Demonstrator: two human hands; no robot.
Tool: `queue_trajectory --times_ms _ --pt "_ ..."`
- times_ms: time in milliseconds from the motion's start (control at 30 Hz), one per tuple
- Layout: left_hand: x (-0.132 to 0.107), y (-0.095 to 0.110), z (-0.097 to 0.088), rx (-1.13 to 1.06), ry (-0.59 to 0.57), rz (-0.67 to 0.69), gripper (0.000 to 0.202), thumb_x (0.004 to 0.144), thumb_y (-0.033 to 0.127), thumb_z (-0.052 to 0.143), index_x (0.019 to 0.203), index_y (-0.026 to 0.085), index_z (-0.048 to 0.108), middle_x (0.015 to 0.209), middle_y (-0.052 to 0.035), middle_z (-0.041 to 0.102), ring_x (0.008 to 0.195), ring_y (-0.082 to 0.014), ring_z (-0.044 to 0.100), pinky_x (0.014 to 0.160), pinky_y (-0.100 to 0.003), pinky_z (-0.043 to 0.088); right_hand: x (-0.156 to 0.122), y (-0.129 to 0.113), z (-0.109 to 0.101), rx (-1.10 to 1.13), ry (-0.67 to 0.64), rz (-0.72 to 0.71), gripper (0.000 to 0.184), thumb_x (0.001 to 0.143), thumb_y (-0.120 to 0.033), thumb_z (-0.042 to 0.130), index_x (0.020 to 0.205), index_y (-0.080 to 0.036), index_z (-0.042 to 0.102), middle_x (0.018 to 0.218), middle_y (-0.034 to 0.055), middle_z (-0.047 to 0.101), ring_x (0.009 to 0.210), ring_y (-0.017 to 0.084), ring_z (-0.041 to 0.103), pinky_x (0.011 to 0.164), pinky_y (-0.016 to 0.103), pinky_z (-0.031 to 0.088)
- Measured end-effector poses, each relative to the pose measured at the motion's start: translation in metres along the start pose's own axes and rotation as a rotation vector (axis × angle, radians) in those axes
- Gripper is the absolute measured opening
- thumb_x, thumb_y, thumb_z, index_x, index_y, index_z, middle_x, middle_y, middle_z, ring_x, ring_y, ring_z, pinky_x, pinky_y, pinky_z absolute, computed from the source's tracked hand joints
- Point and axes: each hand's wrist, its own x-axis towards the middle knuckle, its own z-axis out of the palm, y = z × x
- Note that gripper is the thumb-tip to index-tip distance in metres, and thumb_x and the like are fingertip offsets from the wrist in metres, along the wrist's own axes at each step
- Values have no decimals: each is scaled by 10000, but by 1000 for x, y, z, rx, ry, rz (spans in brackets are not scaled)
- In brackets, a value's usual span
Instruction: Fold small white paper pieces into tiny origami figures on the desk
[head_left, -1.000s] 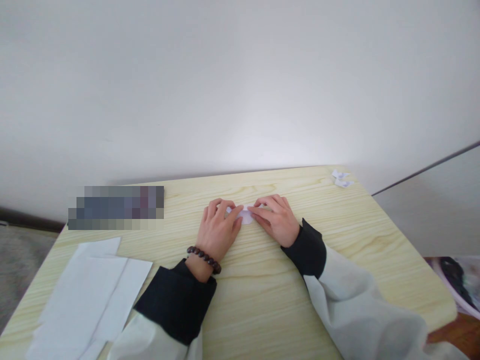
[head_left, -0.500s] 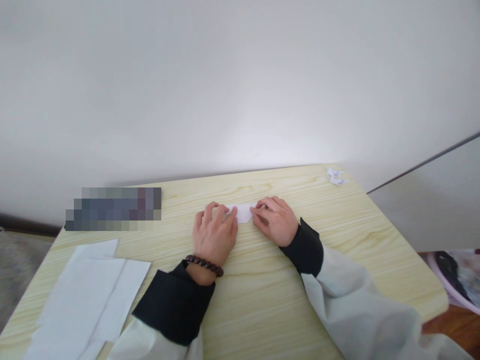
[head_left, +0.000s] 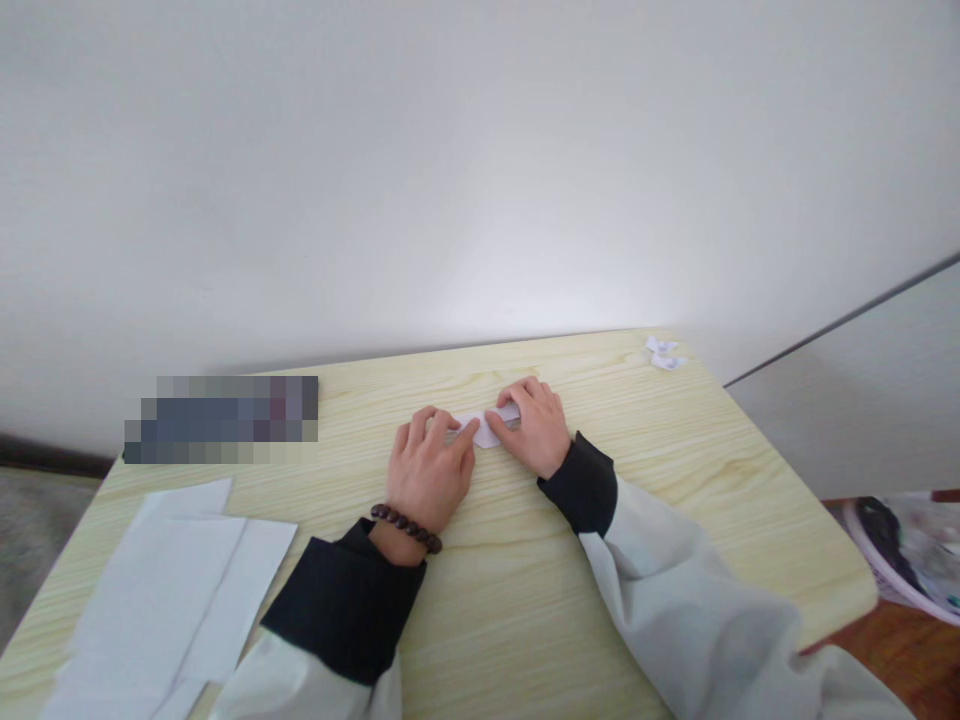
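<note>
Near the middle of the wooden table (head_left: pixel 480 640) lies a small folded piece of white paper (head_left: pixel 487 435). My left hand (head_left: pixel 431 468), with a dark bead bracelet at the wrist, holds the paper's left end, its index finger reaching onto the top. On the right end, my right hand (head_left: pixel 536 425) grips the paper, thumb pressed on it near the centre and fingers bent over the far edge. Both hands partly cover the paper, so its full shape is hidden.
A stack of white paper sheets (head_left: pixel 165 590) lies at the front left. Behind it is a pixelated dark object (head_left: pixel 225 420). Small folded white paper pieces (head_left: pixel 664 353) sit at the far right corner. A white wall (head_left: pixel 480 180) rises behind; a basin (head_left: pixel 900 560) stands beyond the right edge.
My right hand has shifted left along the paper, its thumb now nearer the middle. The left index finger has moved slightly inward. The view has turned a little to the right.
</note>
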Motion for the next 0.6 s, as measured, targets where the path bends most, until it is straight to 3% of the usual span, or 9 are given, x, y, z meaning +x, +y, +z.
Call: queue_trajectory --times_ms 267,433,600 --pt "-1 2 -3 9 -8 -29 262 825 216 515 1037 268 660 929 -55 627 959 -256 517 772 -390 390 1 8 -4 133 -51 63 101 769 -196 529 857 -213 575 913 47 554 871 209 524 802 359 399" --pt "-1 2 -2 4 -18 -35 261 825 213 513 1035 260 660 932 -53 633 954 -252 522 772 -389 382 5 24 -7 355 -68 -19 210 754 -108 484 920 -194 579 922 58 514 772 160 531 775 329 457" --pt "-1 3 -3 10 -32 -36 259 836 228 501 1046 261 650 930 -49 631 951 -250 525 764 -390 376 7 34 -8 404 -63 -76 263 732 -62 460 920 -187 595 891 53 484 724 147 512 728 332 471"
